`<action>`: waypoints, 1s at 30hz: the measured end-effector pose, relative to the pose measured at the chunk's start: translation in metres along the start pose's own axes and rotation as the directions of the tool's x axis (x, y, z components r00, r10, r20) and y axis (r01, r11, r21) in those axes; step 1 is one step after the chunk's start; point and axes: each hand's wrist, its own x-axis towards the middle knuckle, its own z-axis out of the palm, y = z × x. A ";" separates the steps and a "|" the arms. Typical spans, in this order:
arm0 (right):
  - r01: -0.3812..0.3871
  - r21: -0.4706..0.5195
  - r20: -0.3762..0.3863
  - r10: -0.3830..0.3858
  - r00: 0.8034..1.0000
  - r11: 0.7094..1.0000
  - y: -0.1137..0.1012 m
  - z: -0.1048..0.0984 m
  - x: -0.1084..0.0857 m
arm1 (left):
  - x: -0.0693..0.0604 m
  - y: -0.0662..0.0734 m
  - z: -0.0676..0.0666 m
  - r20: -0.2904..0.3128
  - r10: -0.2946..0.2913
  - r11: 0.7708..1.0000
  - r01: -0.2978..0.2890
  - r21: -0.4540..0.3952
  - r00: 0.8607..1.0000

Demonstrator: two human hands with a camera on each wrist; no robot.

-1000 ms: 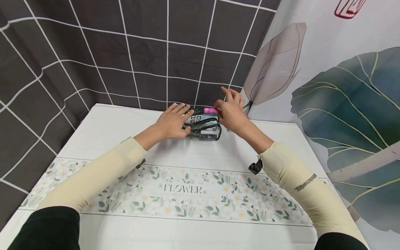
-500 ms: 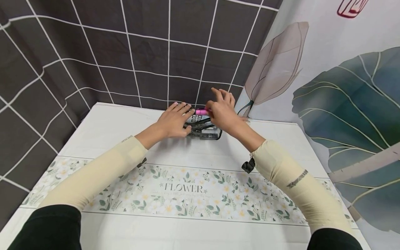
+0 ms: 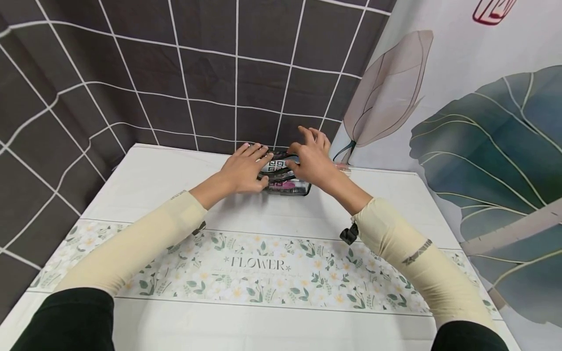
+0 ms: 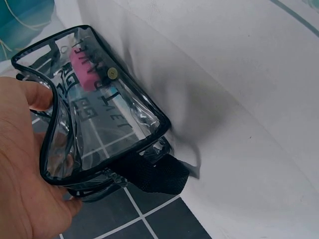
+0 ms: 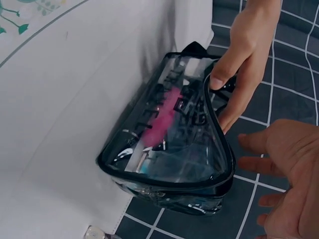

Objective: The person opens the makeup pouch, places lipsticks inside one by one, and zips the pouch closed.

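A clear bag with black edging and dark lettering lies at the table's back edge. The left hand pinches its rim; in the left wrist view, the thumb lies over the black edge of the bag and other fingers show beyond it. A pink item shows through the clear plastic, inside the bag. The right hand is at the bag's right end in the head view. Seen in the right wrist view, the right hand has its fingers apart beside the rim, holding nothing.
A small clear, pinkish object lies behind the right wrist. The white table has a floral band across it. Behind stands a dark cloth with white grid lines; a leaf-patterned curtain hangs at the right.
The pink item was in the right hand's fingers above the bag, moved left, and is now lower, inside the bag. The right hand has let it go. The left hand has barely moved.
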 end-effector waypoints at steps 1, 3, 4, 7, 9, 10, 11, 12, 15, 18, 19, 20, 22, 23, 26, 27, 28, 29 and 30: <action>-0.008 0.006 0.002 0.008 1.000 1.000 0.001 0.000 0.000 | 0.000 0.000 0.000 0.000 0.000 1.000 0.000 -0.001 1.000; -0.016 0.017 -0.002 0.016 1.000 1.000 0.004 0.001 -0.001 | -0.001 0.001 -0.001 0.000 0.001 1.000 -0.001 -0.006 1.000; -0.018 0.024 -0.006 0.019 1.000 1.000 0.005 0.001 -0.001 | -0.001 0.001 -0.001 0.001 0.002 1.000 -0.002 -0.009 1.000; -0.019 0.047 -0.017 0.019 1.000 0.999 0.010 0.002 -0.004 | -0.002 0.002 -0.002 0.003 0.002 1.000 -0.002 -0.012 1.000; -0.018 0.058 -0.030 0.020 0.999 0.998 0.014 0.002 -0.006 | -0.002 0.003 -0.002 0.007 0.000 1.000 0.000 -0.010 1.000; -0.021 0.058 -0.034 0.023 0.999 0.998 0.016 0.002 -0.006 | -0.002 0.003 -0.002 0.008 0.000 1.000 0.000 -0.007 1.000; -0.023 0.058 -0.039 0.025 0.999 0.998 0.018 0.002 -0.007 | -0.002 0.003 -0.002 0.009 -0.001 1.000 0.001 -0.003 1.000; -0.025 0.061 -0.042 0.028 0.999 0.998 0.021 0.002 -0.008 | -0.002 0.003 -0.002 0.010 -0.002 1.000 0.002 0.000 1.000; -0.037 0.073 -0.049 0.041 0.998 0.997 0.028 0.000 -0.010 | -0.001 0.002 -0.001 0.014 -0.005 1.000 0.005 0.009 1.000; -0.047 0.091 -0.052 0.052 0.997 0.995 0.035 -0.003 -0.012 | -0.001 0.002 0.000 0.019 -0.008 1.000 0.008 0.013 1.000; -0.053 0.098 -0.052 0.058 0.997 0.994 0.037 -0.004 -0.012 | -0.001 0.002 0.000 0.019 -0.008 1.000 0.008 0.014 1.000; -0.055 0.103 -0.054 0.061 0.997 0.993 0.040 -0.006 -0.013 | -0.001 0.002 0.000 0.020 -0.008 1.000 0.008 0.014 1.000; -0.061 0.113 -0.062 0.068 0.996 0.992 0.045 -0.008 -0.015 | -0.001 0.002 0.000 0.019 -0.006 1.000 0.005 0.011 1.000; -0.066 0.120 -0.065 0.074 0.995 0.991 0.047 -0.009 -0.015 | -0.001 0.002 0.000 0.018 -0.005 1.000 0.004 0.008 1.000; -0.085 0.125 -0.067 0.094 0.993 0.988 0.054 -0.012 -0.018 | -0.002 0.002 -0.001 0.015 -0.003 1.000 0.003 0.003 1.000; -0.094 0.127 -0.067 0.103 0.992 0.987 0.056 -0.013 -0.019 | -0.002 0.002 -0.001 0.014 -0.003 1.000 0.003 0.001 1.000; -0.103 0.128 -0.063 0.112 0.992 0.986 0.059 -0.013 -0.020 | -0.002 0.002 -0.001 0.014 -0.004 1.000 0.004 -0.001 1.000; -0.112 0.128 -0.061 0.121 0.991 0.985 0.061 -0.013 -0.021 | -0.002 0.002 -0.001 0.014 -0.004 1.000 0.004 -0.005 1.000; -0.119 0.131 -0.061 0.127 0.990 0.984 0.064 -0.012 -0.022 | -0.002 0.002 -0.001 0.015 -0.005 1.000 0.005 -0.009 1.000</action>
